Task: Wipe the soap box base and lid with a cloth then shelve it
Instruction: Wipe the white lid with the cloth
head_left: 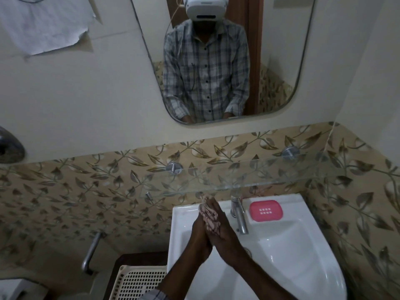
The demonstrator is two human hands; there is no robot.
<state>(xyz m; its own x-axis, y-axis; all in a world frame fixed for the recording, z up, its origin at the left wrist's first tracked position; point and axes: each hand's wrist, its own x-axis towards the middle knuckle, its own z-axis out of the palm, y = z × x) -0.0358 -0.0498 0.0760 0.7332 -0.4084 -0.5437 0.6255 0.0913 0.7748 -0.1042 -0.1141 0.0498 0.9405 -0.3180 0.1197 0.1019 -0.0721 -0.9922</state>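
Pink base [265,210] sits on the sink [281,252] ledge at the back right corner, just right of the tap [239,215], slotted side up, so it's parked within easy reach while you sort out the cloth [208,215]. You've got your left hand [200,239] and right hand [225,237] pressed flat together palm to palm over the basin's back left, with the cloth sandwiched between them and poking out past the fingertips; my guess is you're squeezing or folding it before wiping. Can't spot the lid anywhere. Glass shelf [227,182] hangs right above the sink's back edge and it's bare, so there's room to shelve, but mind the tap spout and that shelf lip when you reach over.
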